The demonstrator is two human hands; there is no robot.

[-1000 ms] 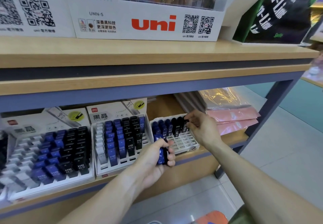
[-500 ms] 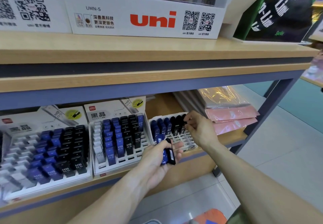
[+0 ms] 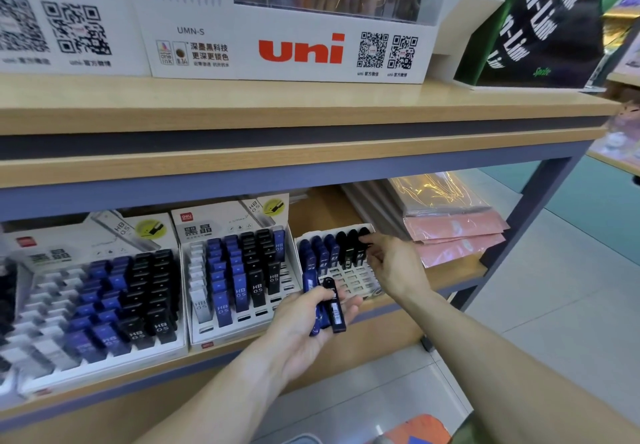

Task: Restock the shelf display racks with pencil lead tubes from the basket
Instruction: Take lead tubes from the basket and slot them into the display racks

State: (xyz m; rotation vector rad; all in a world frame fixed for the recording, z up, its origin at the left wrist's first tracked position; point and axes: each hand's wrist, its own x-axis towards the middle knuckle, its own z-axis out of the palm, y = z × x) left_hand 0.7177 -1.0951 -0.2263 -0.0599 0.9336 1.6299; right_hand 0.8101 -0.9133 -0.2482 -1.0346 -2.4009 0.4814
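Three white display racks stand on the lower shelf. The right rack (image 3: 349,279) has blue and black lead tubes in its back row only. My right hand (image 3: 391,262) reaches over it, and its fingertips pinch a black tube (image 3: 362,243) at the back right corner. My left hand (image 3: 311,322) is palm up in front of that rack and holds a small bunch of tubes, a black one (image 3: 336,308) and blue ones (image 3: 313,291). The middle rack (image 3: 239,270) and left rack (image 3: 104,301) hold many blue and black tubes.
An orange basket (image 3: 419,429) shows at the bottom edge. Pink and clear packets (image 3: 453,232) are stacked on the shelf right of the racks. A white uni display box (image 3: 287,45) sits on the upper shelf. The shelf's dark post (image 3: 516,236) stands at right.
My left hand has opened from a closed grip to palm up, showing the tubes. My right hand stays at the back row of the right rack, at the black tubes.
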